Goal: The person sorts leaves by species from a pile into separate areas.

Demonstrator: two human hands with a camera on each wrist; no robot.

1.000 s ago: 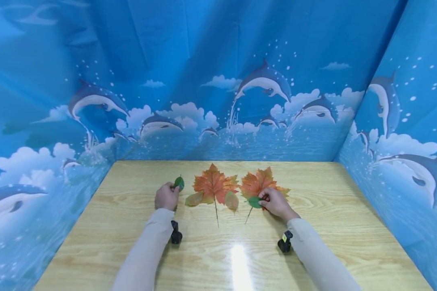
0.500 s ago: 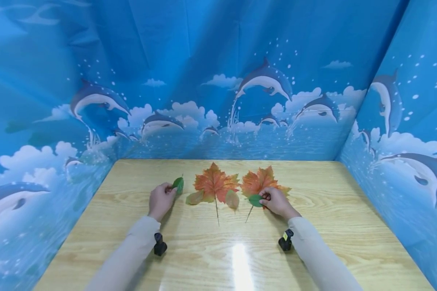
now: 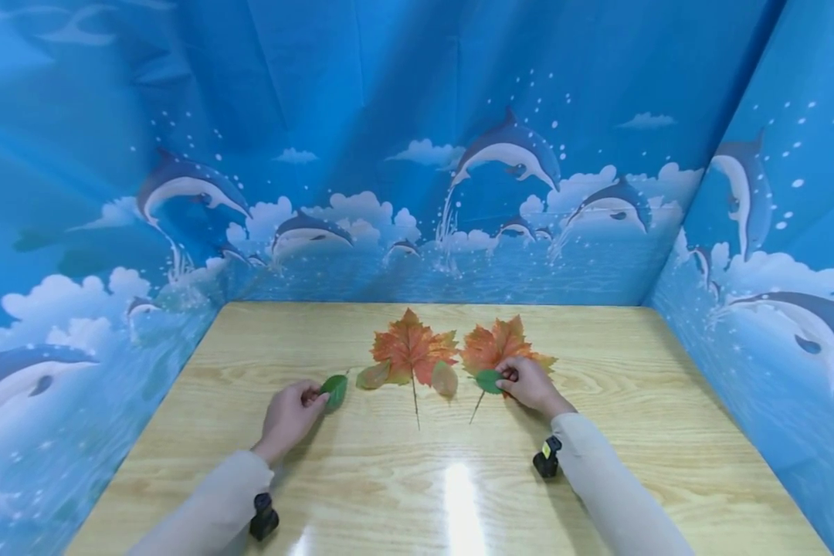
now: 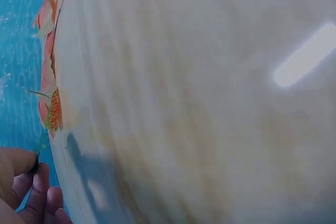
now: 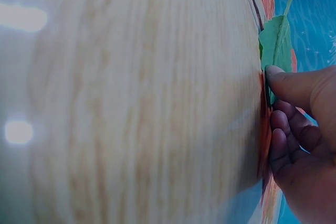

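My left hand pinches a small green leaf between thumb and fingers, left of the maple leaves; its stem points right. In the left wrist view the left hand hides most of that leaf. My right hand pinches another green leaf by one end, over the lower part of the right orange maple leaf. In the right wrist view the thumb presses this green leaf. Between the hands lies a larger orange maple leaf with a long thin stem.
Two small pale reddish-green leaves lie on the larger maple leaf: one at its lower left, one at its lower right. The wooden table meets a blue dolphin-print backdrop at the back and sides.
My left hand has moved down and to the left with its green leaf, which has turned from upright toward pointing right. The right hand has hardly moved.
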